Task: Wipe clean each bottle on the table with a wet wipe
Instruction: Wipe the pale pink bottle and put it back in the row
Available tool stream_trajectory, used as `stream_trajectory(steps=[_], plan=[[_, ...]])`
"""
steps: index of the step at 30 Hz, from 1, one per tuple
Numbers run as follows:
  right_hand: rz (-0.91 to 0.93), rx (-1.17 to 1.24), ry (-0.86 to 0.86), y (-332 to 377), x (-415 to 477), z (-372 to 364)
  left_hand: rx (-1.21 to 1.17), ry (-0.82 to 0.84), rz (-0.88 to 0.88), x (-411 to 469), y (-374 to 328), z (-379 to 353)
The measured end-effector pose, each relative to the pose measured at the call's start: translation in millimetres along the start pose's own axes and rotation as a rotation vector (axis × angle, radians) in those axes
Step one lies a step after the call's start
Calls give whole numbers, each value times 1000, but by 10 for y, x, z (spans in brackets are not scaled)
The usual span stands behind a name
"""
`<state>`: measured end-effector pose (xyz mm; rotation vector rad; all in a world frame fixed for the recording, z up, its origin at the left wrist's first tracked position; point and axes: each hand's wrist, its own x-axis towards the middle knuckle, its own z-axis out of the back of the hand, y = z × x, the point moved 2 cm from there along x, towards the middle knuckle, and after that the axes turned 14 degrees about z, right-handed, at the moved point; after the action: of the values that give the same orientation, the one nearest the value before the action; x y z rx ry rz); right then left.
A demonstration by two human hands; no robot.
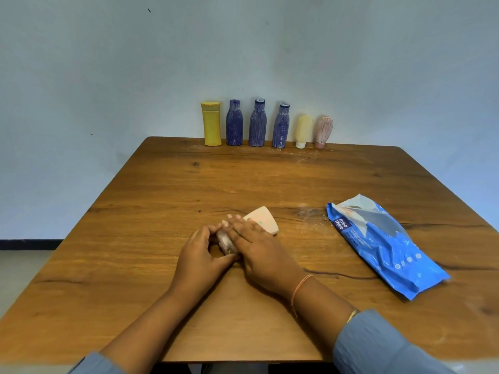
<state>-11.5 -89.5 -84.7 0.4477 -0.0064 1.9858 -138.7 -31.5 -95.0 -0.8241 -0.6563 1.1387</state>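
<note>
The brown wooden bench (189,184) fills most of the frame. On its right side lies the blue pack of wet wipes (383,244), flat and a little crumpled, well apart from the hands.

In the lower centre the two hands meet. The left hand (198,255) has its fingers and thumb curled round the near end of a pale bottle (263,220), which lies on its side on the bench. The right hand (259,249) rests on top of the same bottle with its fingers straight and close together. Something whitish (225,242) shows between the hands; I cannot tell if it is the wipe or the cap of the bottle.

In the upper centre, along the far edge near the wall, six more bottles stand upright in a row: a yellow bottle (212,124), three blue bottles (258,124), a cream tube (303,132) and a pink bottle (323,132).

I think the risk here is that the lying bottle can roll or slip sideways under the flat right hand, because only the left hand really holds it. If the wipe is bunched up, parts of the surface can also stay unwiped. Later, a reach to the tight back row can knock down a neighbour bottle.
</note>
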Motion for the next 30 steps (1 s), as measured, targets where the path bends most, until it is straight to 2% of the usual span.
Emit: stream_trajectory(steps=[5,7,11,14,18,21,23,26,28,30], plan=[[-258,-13,-67,-329,8,175,22,5,21,-1,-17,2],[-292,-21,-83,-243,54,171,18,11,26,4,-5,4],[-50,56,-41,274,85,-77,28,0,36,8,-2,6],[-2,7,-50,192,1,-95,12,5,43,18,5,-3],[-254,-10,-98,-226,-109,67,14,19,54,29,6,-12],[-402,16,-154,-181,-77,42,32,19,42,32,-3,-11],[-290,30,-174,71,-26,-65,20,19,47,33,5,-7],[-109,92,-113,408,-34,-180,53,-3,43,34,7,0],[-97,70,-89,328,-91,-159,43,1,50,28,0,1],[-184,45,-89,131,-159,-85,22,15,59,23,-14,-2]])
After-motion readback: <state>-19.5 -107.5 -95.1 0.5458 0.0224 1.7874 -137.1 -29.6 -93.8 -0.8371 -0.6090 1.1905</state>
